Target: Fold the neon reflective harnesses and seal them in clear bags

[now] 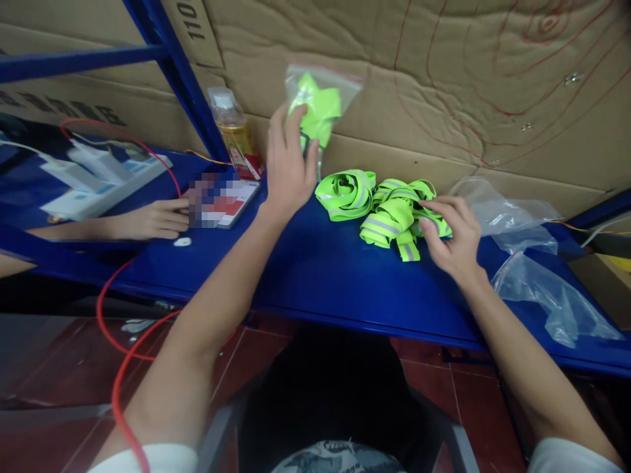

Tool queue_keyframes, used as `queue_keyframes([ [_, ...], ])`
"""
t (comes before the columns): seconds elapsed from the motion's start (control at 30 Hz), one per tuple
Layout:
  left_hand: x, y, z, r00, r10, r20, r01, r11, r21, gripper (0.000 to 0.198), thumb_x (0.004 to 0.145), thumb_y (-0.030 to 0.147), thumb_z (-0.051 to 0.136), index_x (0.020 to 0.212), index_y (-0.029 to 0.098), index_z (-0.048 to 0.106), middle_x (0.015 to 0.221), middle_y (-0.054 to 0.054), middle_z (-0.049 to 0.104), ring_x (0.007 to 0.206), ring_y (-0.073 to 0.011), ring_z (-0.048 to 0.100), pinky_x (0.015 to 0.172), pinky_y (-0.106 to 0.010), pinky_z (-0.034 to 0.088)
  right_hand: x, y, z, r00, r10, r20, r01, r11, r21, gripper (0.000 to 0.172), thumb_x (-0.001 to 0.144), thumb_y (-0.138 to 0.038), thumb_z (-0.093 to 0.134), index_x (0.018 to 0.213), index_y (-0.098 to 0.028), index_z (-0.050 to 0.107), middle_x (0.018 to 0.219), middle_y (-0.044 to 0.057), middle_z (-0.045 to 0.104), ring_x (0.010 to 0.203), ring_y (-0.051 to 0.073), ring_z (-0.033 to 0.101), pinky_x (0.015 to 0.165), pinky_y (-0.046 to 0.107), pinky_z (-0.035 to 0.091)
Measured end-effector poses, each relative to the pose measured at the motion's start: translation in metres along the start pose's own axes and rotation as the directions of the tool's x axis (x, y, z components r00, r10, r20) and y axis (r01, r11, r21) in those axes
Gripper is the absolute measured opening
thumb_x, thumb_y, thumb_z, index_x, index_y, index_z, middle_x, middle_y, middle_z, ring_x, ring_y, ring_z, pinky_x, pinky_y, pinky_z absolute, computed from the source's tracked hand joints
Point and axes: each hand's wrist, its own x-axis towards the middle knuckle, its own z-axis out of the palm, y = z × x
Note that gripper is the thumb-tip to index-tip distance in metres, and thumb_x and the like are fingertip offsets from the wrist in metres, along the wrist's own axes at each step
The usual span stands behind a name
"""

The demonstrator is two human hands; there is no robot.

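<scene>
My left hand (290, 161) is raised near the cardboard wall, its fingers closed on a clear zip bag (349, 89). Inside that bag is a folded neon-yellow reflective strap (320, 108). On the blue table a coiled neon reflective strap (345, 195) lies below the bag. Just right of it is a looser heap of neon straps with grey stripes (389, 220). My right hand (454, 236) reaches to the right side of this heap, thumb and fingers apart, fingertips at the straps. Whether it grips any strap is hard to see.
Empty clear plastic bags (513, 210) lie on the right of the blue table (315, 282). At left stand a bottle (234, 131), a phone (231, 203) and a white power strip (113, 187). Another person's hand (160, 220) touches the phone. A red cable (116, 387) hangs in front.
</scene>
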Motion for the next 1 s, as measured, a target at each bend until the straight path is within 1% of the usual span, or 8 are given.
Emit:
queue_keyframes([
  [0.1,-0.008,0.021,0.002,0.946,0.311,0.09,-0.281,0.926,-0.252,0.065,0.11,0.062,0.04,0.165,0.027,0.041,0.173,-0.012,0.042,0.165,-0.0295,0.035,0.137,-0.055,0.031,-0.003,-0.008,0.013,0.964,0.206,0.171,-0.26,0.871,0.417,0.069,0.097,-0.085,0.047,0.134,-0.032,0.071,0.092,0.006,0.077,0.067,0.022,0.068,0.063,0.039,0.056],
  [0.2,-0.023,0.039,0.015,0.806,0.531,0.261,-0.405,0.817,-0.409,0.059,0.11,0.056,0.05,0.162,0.026,0.047,0.173,-0.012,0.045,0.163,-0.0312,0.04,0.134,-0.057,0.037,-0.004,-0.004,0.018,0.856,0.308,0.416,-0.515,0.582,0.629,0.098,0.085,-0.103,0.03,0.138,-0.028,0.063,0.08,0.006,0.078,0.049,0.021,0.064,0.037,0.029,0.035],
  [0.33,-0.04,0.05,0.033,0.694,0.596,0.405,-0.372,0.778,-0.507,0.063,0.108,0.058,0.055,0.163,0.029,0.047,0.172,-0.011,0.048,0.161,-0.032,0.044,0.133,-0.059,0.038,-0.007,0.004,0.022,0.797,0.411,0.443,-0.604,0.503,0.619,0.076,0.082,-0.086,0.072,0.132,-0.028,0.062,0.08,0.004,0.078,0.054,0.022,0.072,0.037,0.028,0.042],
  [0.4,-0.045,0.049,0.04,0.701,0.581,0.414,-0.36,0.789,-0.497,0.069,0.103,0.061,0.062,0.163,0.029,0.047,0.171,-0.013,0.048,0.16,-0.0333,0.044,0.133,-0.057,0.037,-0.01,0.007,0.027,0.822,0.413,0.391,-0.569,0.571,0.592,0.063,0.082,-0.067,0.086,0.128,-0.03,0.064,0.083,0.001,0.077,0.056,0.02,0.072,0.04,0.027,0.048],
  [0.57,-0.048,0.042,0.049,0.871,0.309,0.382,-0.229,0.943,-0.242,0.093,0.088,0.077,0.074,0.16,0.025,0.049,0.166,-0.021,0.048,0.154,-0.046,0.043,0.126,-0.062,0.036,-0.018,0.023,0.045,0.911,0.342,0.233,-0.413,0.753,0.511,0.051,0.078,-0.051,0.094,0.118,-0.028,0.072,0.091,0.0,0.075,0.063,0.018,0.07,0.053,0.034,0.063],
  [0.67,-0.052,0.046,0.048,0.922,0.191,0.336,-0.15,0.978,-0.144,0.095,0.082,0.08,0.077,0.153,0.022,0.054,0.155,-0.024,0.053,0.146,-0.0506,0.045,0.119,-0.064,0.038,-0.02,0.032,0.052,0.911,0.352,0.214,-0.412,0.774,0.481,0.047,0.077,-0.05,0.096,0.109,-0.026,0.071,0.084,0.0,0.075,0.065,0.021,0.072,0.055,0.037,0.063],
  [0.9,-0.061,0.076,0.04,0.919,0.289,0.268,-0.232,0.946,-0.225,0.042,0.098,0.066,0.066,0.102,0.025,0.069,0.106,-0.012,0.067,0.106,-0.0333,0.06,0.097,-0.054,0.048,-0.018,0.013,0.043,0.953,0.303,0.002,-0.271,0.851,0.45,0.037,0.081,-0.053,0.092,0.096,-0.028,0.068,0.075,-0.002,0.068,0.062,0.019,0.065,0.055,0.036,0.06],
  [1.0,-0.067,0.084,0.042,0.879,0.391,0.272,-0.297,0.896,-0.329,0.041,0.106,0.054,0.056,0.079,0.024,0.062,0.084,-0.007,0.064,0.091,-0.0264,0.059,0.088,-0.047,0.05,-0.025,-0.002,0.041,0.975,0.223,-0.006,-0.204,0.903,0.377,0.038,0.08,-0.052,0.092,0.095,-0.029,0.065,0.074,-0.003,0.065,0.06,0.017,0.059,0.053,0.035,0.058],
])
